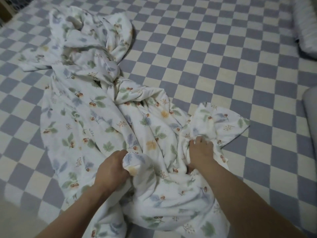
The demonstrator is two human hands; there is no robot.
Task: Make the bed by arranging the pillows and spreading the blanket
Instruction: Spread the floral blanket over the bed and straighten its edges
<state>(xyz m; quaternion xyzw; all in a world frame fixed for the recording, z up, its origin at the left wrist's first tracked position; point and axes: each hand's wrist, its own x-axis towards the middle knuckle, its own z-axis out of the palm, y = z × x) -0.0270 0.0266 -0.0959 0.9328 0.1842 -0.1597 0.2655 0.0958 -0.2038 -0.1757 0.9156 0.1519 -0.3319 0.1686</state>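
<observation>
One leaf-print blanket (96,117), one checkered sheet (223,57), two pillows (307,26) (311,114), two hands (111,167) (200,152)

Pillows (307,30) at right edge cut off; blanket's (96,117) near end too.

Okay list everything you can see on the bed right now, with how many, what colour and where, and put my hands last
Blanket: one, white with green, blue and orange leaf and acorn print, crumpled in a long heap from top left to bottom centre.
Bed sheet: one, blue-grey and cream checks, under everything.
Pillows: two, partly cut off at the right edge; a pale striped pillow at upper right, a grey pillow at mid right.
Left hand: grips a blanket fold, bottom centre.
Right hand: fingers dug into bunched blanket, lower right.
</observation>
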